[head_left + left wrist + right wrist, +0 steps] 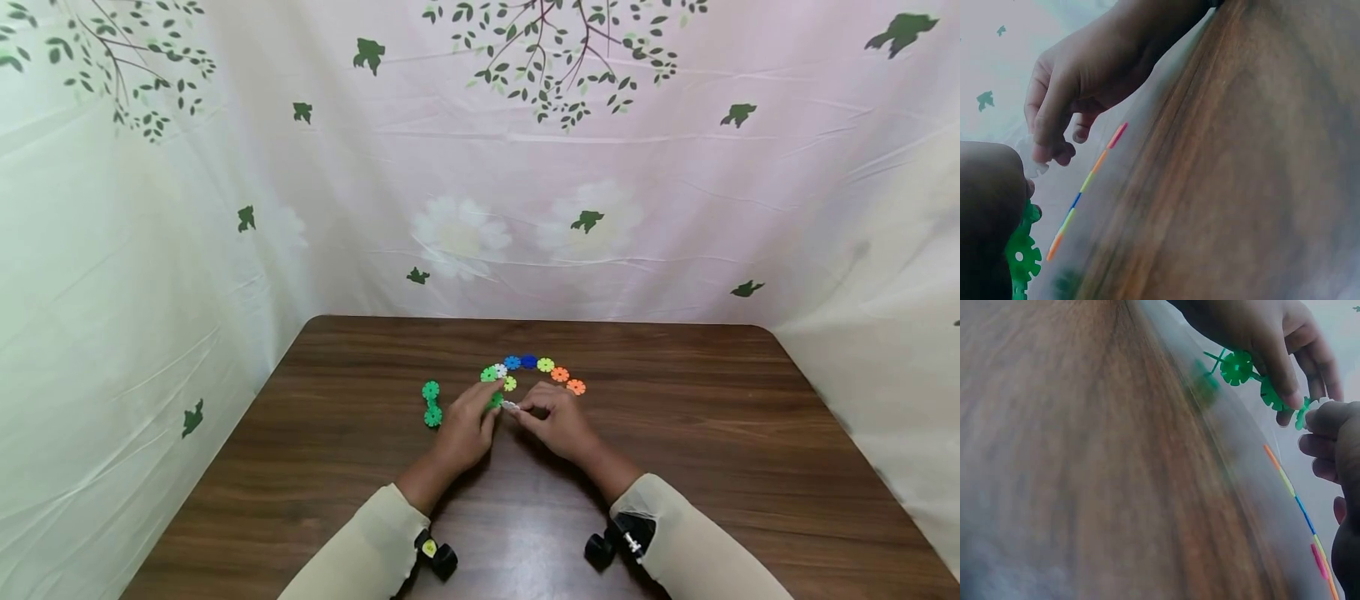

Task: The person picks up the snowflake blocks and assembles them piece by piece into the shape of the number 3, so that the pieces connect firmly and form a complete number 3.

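My left hand (467, 425) grips a chain of green notched discs (1236, 367), linked edge to edge at angles. Between thumb and fingers my right hand (558, 421) pinches a white notched disc (511, 405). That disc meets the end green disc (1302, 412), right between the two hands. In the left wrist view, the white disc (1034, 159) is partly covered by the right fingertips. More green discs (432, 415) of the chain show left of my left hand in the head view; its fingers hide the middle of the chain.
Beyond the hands, an arc of notched discs lies on the brown table (675, 417), including a blue disc (512, 362), a yellow-green disc (546, 365) and an orange disc (576, 387). A pink disc (1318, 560) shows in the wrist views. Printed curtains (525, 167) surround the table.
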A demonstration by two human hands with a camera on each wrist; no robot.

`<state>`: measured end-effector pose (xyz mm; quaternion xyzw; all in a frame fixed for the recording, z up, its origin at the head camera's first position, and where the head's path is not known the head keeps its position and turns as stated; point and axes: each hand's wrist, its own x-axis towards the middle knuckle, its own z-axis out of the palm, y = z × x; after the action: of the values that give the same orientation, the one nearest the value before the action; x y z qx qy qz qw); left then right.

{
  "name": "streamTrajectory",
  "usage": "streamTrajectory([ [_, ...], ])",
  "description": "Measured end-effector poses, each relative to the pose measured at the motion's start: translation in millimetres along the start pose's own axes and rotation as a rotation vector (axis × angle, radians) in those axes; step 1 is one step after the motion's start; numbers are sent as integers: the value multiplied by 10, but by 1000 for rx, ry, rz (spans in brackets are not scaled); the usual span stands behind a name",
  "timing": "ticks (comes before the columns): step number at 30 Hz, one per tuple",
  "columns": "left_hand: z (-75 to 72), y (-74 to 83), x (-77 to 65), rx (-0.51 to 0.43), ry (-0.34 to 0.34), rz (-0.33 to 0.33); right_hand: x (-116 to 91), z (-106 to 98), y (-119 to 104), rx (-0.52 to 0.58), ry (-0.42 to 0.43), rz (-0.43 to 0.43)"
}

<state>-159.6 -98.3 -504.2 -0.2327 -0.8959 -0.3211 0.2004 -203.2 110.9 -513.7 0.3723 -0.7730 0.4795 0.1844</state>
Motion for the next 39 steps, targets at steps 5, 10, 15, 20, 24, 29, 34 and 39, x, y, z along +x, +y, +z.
streamTrajectory([
  [5,19,0,-5,1,19,28,5,-6,-5,-7,-6,4],
  [10,41,6,-9,-32,54,46,0,1,-15,-22,-7,-1],
  [15,40,28,-7,-69,59,38,-4,14,-42,-22,-8,16],
  [20,31,59,0,-79,70,17,-18,45,-52,-20,-6,21],
  [24,32,73,2,-76,83,-1,-26,64,-50,-11,1,21],
  [29,61,64,5,-61,109,0,-30,73,-44,0,12,27],
  [34,57,71,11,-36,112,-34,-17,69,-44,-4,22,43],
  [39,43,71,8,-32,73,-12,-9,62,-55,-16,15,41],
])
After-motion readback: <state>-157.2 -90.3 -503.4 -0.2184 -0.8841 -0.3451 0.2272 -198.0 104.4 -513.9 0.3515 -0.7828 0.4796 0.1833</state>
